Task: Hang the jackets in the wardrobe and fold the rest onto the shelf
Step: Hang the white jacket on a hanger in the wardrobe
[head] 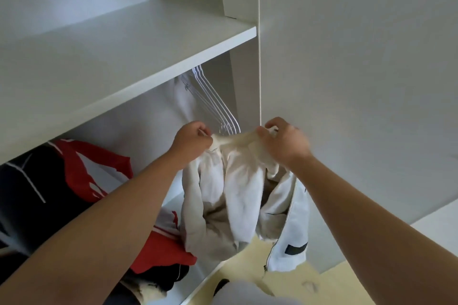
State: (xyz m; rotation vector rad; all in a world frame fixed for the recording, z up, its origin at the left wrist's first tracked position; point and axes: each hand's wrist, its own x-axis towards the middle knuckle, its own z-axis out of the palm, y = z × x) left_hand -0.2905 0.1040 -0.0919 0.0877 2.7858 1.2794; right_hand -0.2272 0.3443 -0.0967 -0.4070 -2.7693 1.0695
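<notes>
A white zip jacket hangs in front of the open wardrobe, its collar stretched between both hands. My left hand pinches the collar's left end, and a thin white hanger tip shows at its fingers. My right hand grips the collar's right end. The zipper and a dark patch hang at the lower right. Behind the hands, several empty white wire hangers hang under the shelf. A red and black jacket hangs at the left.
Red, black and beige clothes lie heaped on the wardrobe floor. The white wardrobe side panel rises at the right. Pale yellow floor shows below the jacket.
</notes>
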